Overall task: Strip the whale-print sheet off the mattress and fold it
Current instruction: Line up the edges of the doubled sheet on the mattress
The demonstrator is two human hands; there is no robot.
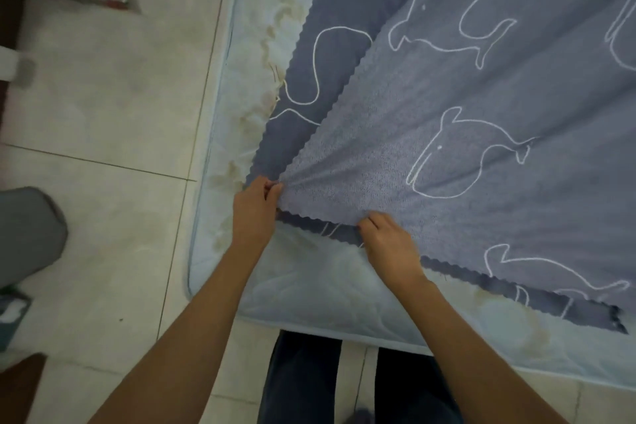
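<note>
Bare forearms reached up from the bottom edge, above dark trouser legs (303,382) that stood close against the near side of the mattress (309,289). At far left a grey bin (27,234) sat on the tiled floor (103,107), well apart from the bed.

The left hand (256,213) pinched the corner of the whale-print sheet (481,96) between thumb and curled fingers. Creases fanned out from that pinch. Just to its right, the right hand (389,244) had its fingers curled onto the scalloped near edge, apparently pinching it too.

The sheet seemed to lie doubled, a paler layer over a darker one, with stained mattress bare along the left and near sides. So the stripping looked done and the folding under way.

To do this step well, both pinches should hold the very edge and draw the top layer taut. The fan of creases at the corner needs flattening. The top scalloped edge should then be brought level with the darker one, which showed just beyond it on the left and near sides, before any further fold.

From the grip, the sheet spread up and to the right across the mattress. Its corner lay in the left hand, and its near edge ran through the right hand toward the lower right.
</note>
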